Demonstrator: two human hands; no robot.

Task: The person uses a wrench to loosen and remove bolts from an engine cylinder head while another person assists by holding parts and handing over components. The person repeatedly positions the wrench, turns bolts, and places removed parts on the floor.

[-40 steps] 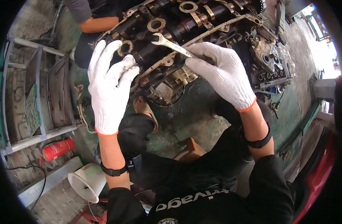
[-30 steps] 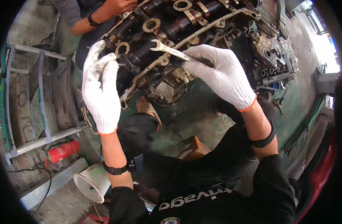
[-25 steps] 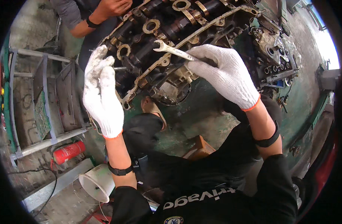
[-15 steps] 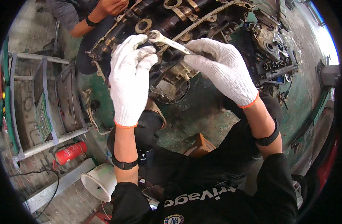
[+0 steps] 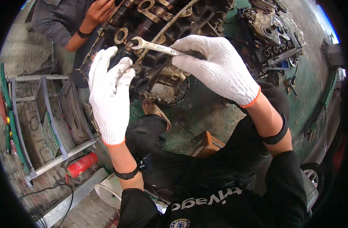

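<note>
Floor: worn green surface, scuffed, showing mid-frame and along the right.
Seated person's clothes: black, filling the lower centre; knees apart.
Engine: top of frame, left of centre; oily, dark shafts and rings exposed, pale edge running diagonally.
Metal frame: grey rails and crosspieces, left side of frame.
Engine parts: upper right, a grimy cluster with round openings, well apart from the engine.
Co-worker: upper left, grey sleeve, dark wristband; bare hand at the engine's far edge, its grip unclear.
Right hand: centre, slightly above the middle; white knit glove, orange cuff; thumb and fingers pinch the wrench by its shank.
Left hand: left of centre; matching glove, fingertips smudged; fingers raised, parted and slightly bent, near the engine's lower edge; cannot tell whether anything sits between them.
Bucket: lower left, whitish, partly behind the left sleeve.
Fire extinguisher: red, lying on its side, lower left, beside the metal frame.
Wooden piece: orange-brown, below centre, between the knees.
Wrench position: upper centre, in front of the engine; silvery, open end pointing left, near the left fingertips but apart.
</note>
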